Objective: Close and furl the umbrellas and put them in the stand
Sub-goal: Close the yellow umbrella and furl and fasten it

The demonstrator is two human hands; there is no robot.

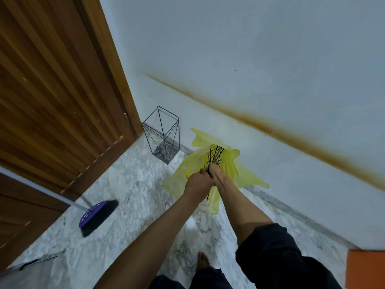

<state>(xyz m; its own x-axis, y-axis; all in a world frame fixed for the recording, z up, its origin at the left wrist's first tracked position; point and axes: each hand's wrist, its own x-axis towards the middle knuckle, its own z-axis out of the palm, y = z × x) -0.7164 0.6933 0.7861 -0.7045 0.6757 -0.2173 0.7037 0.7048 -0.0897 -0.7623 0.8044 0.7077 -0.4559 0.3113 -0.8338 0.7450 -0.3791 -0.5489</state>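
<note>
Head view, looking down into the corner: both hands are in on the yellow umbrella (230,163). The left hand (198,182) has its fingers curled round the bunch of black ribs (215,153), and the right hand (216,174) is right beside it, touching it, gripping the same bundle from the other side. The see-through yellow canopy is half collapsed, hanging loose and crumpled around both wrists, with flaps spilling out to left and right and one fold drooping down below the hands. The umbrella is held up off the marble floor (135,184), close against the pale wall (250,59).

The stand (165,151), a black wire frame, sits upright in the corner where the wall meets the wooden door (52,80), just to the left of the umbrella and apart from it. Nothing yellow is inside it. Off to the left, well clear, a broom (98,215) with a purple head and dark bristles rests on the floor. A bare foot (202,260) shows at the bottom, and something orange (366,268) fills the lower right corner.
</note>
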